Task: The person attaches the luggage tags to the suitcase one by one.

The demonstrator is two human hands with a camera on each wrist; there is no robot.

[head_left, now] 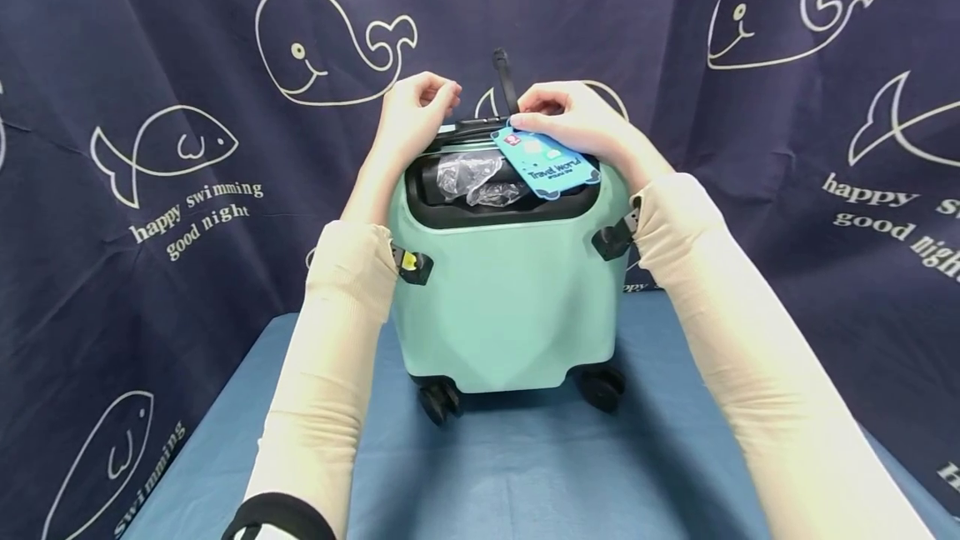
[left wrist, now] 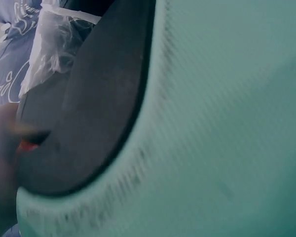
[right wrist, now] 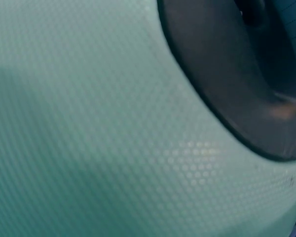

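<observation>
A mint-green suitcase [head_left: 502, 298] stands upright with its black recessed top panel facing me. At its top right, my right hand [head_left: 573, 119] pinches the lower end of a thin black strap [head_left: 506, 82] that sticks up. Below those fingertips a blue luggage tag [head_left: 547, 165] printed "Travel World" lies over the recess. My left hand [head_left: 412, 119] is at the top left edge, its fingers curled with nothing visible between them. In the left wrist view that hand [left wrist: 2, 168] is a blur beside the black panel [left wrist: 108, 74]. Clear plastic wrap [head_left: 468, 173] covers the handle.
Black caster wheels [head_left: 600, 386] rest on the blue cloth-covered table [head_left: 495, 473]. Behind hangs a dark blue curtain [head_left: 562, 7] with whale and fish drawings. Small black devices [head_left: 615, 236] sit at the cuffs of both cream sleeves.
</observation>
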